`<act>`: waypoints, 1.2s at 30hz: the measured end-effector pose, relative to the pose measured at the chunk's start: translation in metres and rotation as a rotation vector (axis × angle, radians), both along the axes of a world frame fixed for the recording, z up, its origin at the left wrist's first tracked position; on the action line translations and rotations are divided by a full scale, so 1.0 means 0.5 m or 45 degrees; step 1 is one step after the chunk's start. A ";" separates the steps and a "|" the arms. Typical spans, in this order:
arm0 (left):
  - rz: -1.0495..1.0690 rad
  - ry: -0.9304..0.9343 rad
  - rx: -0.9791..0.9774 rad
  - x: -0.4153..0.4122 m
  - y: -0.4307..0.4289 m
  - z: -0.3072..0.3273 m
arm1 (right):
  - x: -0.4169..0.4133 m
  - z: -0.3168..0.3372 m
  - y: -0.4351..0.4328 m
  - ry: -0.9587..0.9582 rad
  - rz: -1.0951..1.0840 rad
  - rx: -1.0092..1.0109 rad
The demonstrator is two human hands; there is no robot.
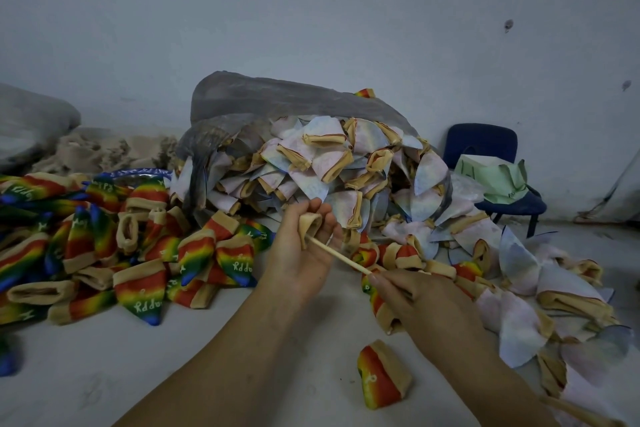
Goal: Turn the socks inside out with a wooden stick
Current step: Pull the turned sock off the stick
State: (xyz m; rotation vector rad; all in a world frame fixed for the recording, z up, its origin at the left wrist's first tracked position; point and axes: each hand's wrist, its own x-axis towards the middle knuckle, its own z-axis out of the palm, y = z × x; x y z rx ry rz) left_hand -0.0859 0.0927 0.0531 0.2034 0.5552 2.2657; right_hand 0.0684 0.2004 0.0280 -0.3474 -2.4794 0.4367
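— While the left hand (304, 253) curls its fingers round a bunched sock (309, 224), tan cuff upward, where is the wooden stick (337, 255)?
— One end goes into the sock at the left palm. The other end is pinched between thumb and fingertips of the right hand (415, 298), whose fingers are curled close.
— Any writing?
— White letters on the rainbow socks (138, 253) heaped on the floor (207, 357) at the left. They read "happy", mostly upside down from here. A blue band (138, 173) behind that heap bears letters too blurred to read.
— And the pale ones?
— The pale socks (329, 163) with tan cuffs spill from a grey plastic bag (277, 97) ahead and run down the right side; whatever pattern they carry is too faint to read. A single rainbow sock (381, 378) lies below the right hand, with a small white mark I cannot make out
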 end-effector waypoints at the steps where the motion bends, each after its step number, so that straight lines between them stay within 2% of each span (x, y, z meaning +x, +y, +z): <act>1: 0.000 0.005 -0.013 0.001 0.001 -0.001 | 0.000 0.000 0.000 -0.022 -0.001 0.017; 9: 0.122 0.156 -0.166 0.018 0.017 -0.006 | 0.000 -0.001 -0.010 -0.117 -0.057 0.067; 13: 0.051 0.210 -0.092 0.035 0.024 -0.008 | -0.004 -0.007 -0.028 -0.071 -0.075 0.025; 17: -0.027 0.291 -0.027 0.066 0.042 -0.019 | -0.020 -0.004 -0.046 0.087 -0.073 -0.019; 22: 0.091 0.461 -0.216 0.070 0.054 -0.033 | -0.013 -0.008 -0.043 0.071 -0.142 -0.026; 28: 0.047 0.474 -0.339 0.066 0.047 -0.031 | -0.018 -0.013 -0.043 0.028 -0.157 -0.059; 32: 0.062 0.478 -0.448 0.056 0.032 -0.020 | -0.013 -0.007 -0.020 -0.060 -0.161 0.066; 36: 0.066 0.462 -0.441 0.053 0.027 -0.014 | -0.009 0.007 -0.003 -0.144 -0.209 0.168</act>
